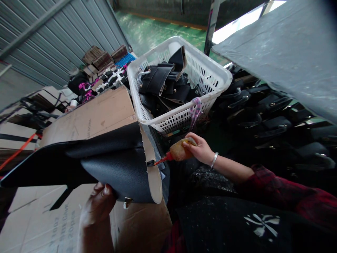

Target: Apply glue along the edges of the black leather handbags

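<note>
While the person sits among the boxes, I note these points:

Left hand: the left hand grips the black leather bag piece from below, fingers closed on its lower edge, and holds it up tilted.

Right hand: the right hand is closed around a small glue bottle; its red nozzle points at the pale raw edge of the piece and touches it, or nearly touches it.

Bag piece: it is in the air, between the person's lap and the cardboard boxes, with a metal clasp hanging at the bottom.

Progress: I judge the gluing of this edge is only in hand. No glue line is clear to me on the edge, so how much remains I cannot tell.

Around: a white plastic basket holds more black leather parts. Further black bags lie in rows to the right, under a grey board.
</note>
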`<state>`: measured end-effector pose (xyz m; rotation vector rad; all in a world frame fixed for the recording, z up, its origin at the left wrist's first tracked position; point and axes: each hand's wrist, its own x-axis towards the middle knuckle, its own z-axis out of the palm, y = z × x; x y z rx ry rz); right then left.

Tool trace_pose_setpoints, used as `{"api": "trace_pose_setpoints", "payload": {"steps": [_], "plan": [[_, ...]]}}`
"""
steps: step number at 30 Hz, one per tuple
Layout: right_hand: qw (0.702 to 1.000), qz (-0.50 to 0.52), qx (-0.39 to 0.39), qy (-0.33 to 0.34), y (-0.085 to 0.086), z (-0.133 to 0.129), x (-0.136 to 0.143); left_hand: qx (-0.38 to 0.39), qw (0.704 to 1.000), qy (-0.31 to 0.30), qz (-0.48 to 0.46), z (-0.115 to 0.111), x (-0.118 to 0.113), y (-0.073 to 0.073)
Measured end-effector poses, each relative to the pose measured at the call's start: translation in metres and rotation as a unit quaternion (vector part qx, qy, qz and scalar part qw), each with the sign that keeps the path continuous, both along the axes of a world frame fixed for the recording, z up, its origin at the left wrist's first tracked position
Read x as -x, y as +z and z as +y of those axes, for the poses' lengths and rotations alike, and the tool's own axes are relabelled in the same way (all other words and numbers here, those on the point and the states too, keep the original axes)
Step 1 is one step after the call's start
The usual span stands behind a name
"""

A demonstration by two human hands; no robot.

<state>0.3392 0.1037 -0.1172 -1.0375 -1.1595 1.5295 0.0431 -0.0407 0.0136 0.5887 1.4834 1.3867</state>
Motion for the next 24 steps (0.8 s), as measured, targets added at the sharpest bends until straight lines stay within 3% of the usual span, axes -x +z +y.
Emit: {"api": "trace_pose_setpoints", "payload": {"steps": [4,16,24], "plan": [[0.999,-0.015,-0.022,-0.026,0.0013,0.0014,0.0023,0.008,1.0,-0.001,0.022,-0.0019,0.0011,-0.001],[0.994,-0.048,-0.093,-0.017,0.0052,0.0037,0.0015,0.025,0.998,0.007,0.057,0.0006,-0.0011,-0.0011],[0.99,-0.069,-0.12,-0.034,0.0078,0.0065,0.0008,0.003,1.0,0.019,0.019,-0.0005,-0.0007,-0.0015]]}}
